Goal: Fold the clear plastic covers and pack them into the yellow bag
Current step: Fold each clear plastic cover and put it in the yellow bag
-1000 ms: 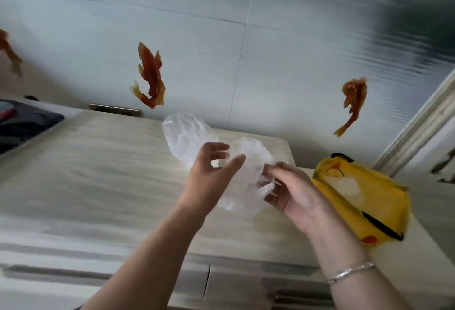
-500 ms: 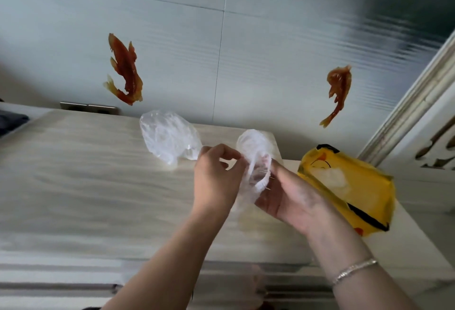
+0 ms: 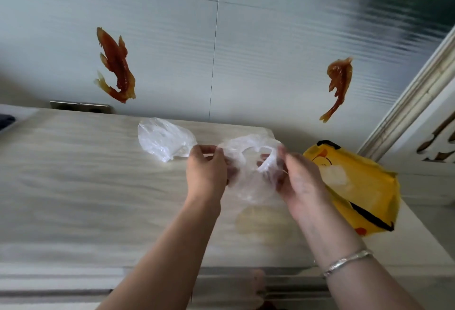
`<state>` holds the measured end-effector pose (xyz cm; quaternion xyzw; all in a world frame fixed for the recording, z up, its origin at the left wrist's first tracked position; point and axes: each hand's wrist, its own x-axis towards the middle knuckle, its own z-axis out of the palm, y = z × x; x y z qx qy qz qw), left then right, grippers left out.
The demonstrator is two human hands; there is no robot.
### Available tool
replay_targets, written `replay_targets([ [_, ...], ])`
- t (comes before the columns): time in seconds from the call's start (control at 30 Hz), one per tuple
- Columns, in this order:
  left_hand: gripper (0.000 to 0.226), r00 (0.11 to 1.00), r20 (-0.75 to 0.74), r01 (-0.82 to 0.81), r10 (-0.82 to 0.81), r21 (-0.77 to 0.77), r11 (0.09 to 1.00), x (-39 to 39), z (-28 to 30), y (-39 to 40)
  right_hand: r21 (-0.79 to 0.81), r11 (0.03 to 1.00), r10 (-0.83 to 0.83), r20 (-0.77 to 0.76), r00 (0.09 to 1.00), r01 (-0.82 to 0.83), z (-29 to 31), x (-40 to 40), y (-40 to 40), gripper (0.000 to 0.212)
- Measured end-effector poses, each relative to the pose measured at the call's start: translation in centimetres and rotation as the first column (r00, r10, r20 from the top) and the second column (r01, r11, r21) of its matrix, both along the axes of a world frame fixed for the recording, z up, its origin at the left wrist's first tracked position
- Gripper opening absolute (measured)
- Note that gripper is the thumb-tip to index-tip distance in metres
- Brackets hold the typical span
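This looks like a home, likely a kitchen or dining corner. Beyond the hands [image 3: 253,174], a glossy tiled wall [image 3: 270,38] carries two orange fish stickers, one up to the left [image 3: 114,66] and one up to the right [image 3: 338,83]. Under the hands lies a pale wood-grain surface [image 3: 73,186] with a stepped front edge. A socket plate [image 3: 80,106] sits low on the wall, far left. To the right stands a moulded cream door frame [image 3: 413,102].
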<state>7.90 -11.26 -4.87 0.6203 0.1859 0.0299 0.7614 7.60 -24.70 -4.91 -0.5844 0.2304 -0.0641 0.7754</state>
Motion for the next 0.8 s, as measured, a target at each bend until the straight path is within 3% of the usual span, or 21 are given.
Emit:
replay_targets([
  [0.13, 0.008, 0.999, 0.027, 0.023, -0.027, 0.154, 0.988, -0.2, -0.1, 0.1, -0.186, 0.967, -0.172, 0.045, 0.984, 0.177, 0.0, 0.3, -0.2, 0.027],
  [0.27, 0.018, 0.996, 0.020, 0.079, -0.089, 0.309, 0.948, -0.1, -0.4, 0.6, -0.282, 0.943, -0.172, 0.045, 0.984, 0.178, -0.3, 0.6, -0.6, 0.027],
  [0.4, 0.052, 0.991, -0.065, 0.132, -0.119, 0.267, 0.955, 0.6, -0.5, 1.6, -0.313, 0.949, 0.028, 0.030, 0.999, -0.017, -0.1, 0.7, -0.2, 0.021],
  [0.47, 0.067, 0.976, -0.110, 0.205, -0.189, 0.160, 0.966, 0.8, -0.2, 2.1, -0.274, 0.950, 0.168, 0.050, 0.984, -0.148, 0.3, 0.8, 0.2, 0.018],
  [0.53, 0.056, 0.928, -0.128, 0.351, -0.349, -0.011, 0.936, 0.7, 0.4, 2.6, -0.247, 0.935, 0.279, 0.068, 0.958, -0.255, 0.6, 0.7, 0.4, 0.013],
  [0.6, 0.047, 0.870, -0.090, 0.482, -0.485, -0.055, 0.875, 0.3, 0.7, 2.8, -0.304, 0.915, 0.304, 0.086, 0.949, -0.266, 0.8, 0.4, 0.4, 0.013],
  [0.7, 0.024, 0.902, -0.007, 0.430, -0.431, 0.104, 0.897, 0.1, 0.7, 2.6, -0.543, 0.816, 0.241, 0.012, 0.971, -0.196, 0.6, 0.3, 0.2, 0.036],
  [0.8, 0.020, 0.959, 0.148, 0.179, -0.240, 0.336, 0.925, 0.6, -0.1, 2.7, -0.423, 0.824, 0.272, -0.288, 0.918, -0.377, 1.1, 0.0, 0.4, 0.095],
])
